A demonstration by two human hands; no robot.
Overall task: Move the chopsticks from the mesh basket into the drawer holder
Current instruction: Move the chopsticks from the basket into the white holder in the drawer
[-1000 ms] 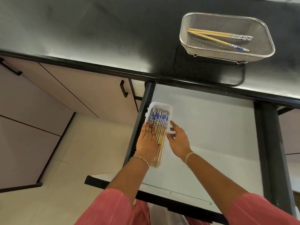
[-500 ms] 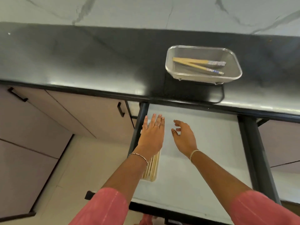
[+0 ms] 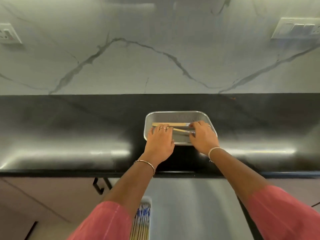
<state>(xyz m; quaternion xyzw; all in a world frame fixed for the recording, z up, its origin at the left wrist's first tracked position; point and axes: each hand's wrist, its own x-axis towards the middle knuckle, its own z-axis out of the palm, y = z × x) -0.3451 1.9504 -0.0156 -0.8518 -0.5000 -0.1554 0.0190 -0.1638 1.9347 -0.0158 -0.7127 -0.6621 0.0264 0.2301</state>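
The metal mesh basket (image 3: pixel 176 112) stands on the black countertop (image 3: pixel 69 127). A few wooden chopsticks (image 3: pixel 178 124) with blue-patterned tips lie in it. My left hand (image 3: pixel 159 142) reaches into its left side, fingers laid over the bare wooden ends and thumb apart. On the right side, my right hand (image 3: pixel 204 137) pinches the patterned ends between thumb and fingers. The chopsticks still rest on the mesh. Below, the white drawer holder (image 3: pixel 144 217), filled with several chopsticks, sits at the left of the open drawer (image 3: pixel 190 205), partly hidden by my left sleeve.
A marble-pattern wall rises behind the counter, with a socket (image 3: pixel 8 34) at far left and a switch plate (image 3: pixel 296 28) at far right. Closed cabinet fronts with a black handle (image 3: pixel 97 186) lie left of the drawer.
Both hands have left the drawer holder and moved up into the mesh basket, onto the chopsticks. The view has tilted up from the drawer toward the counter and wall.
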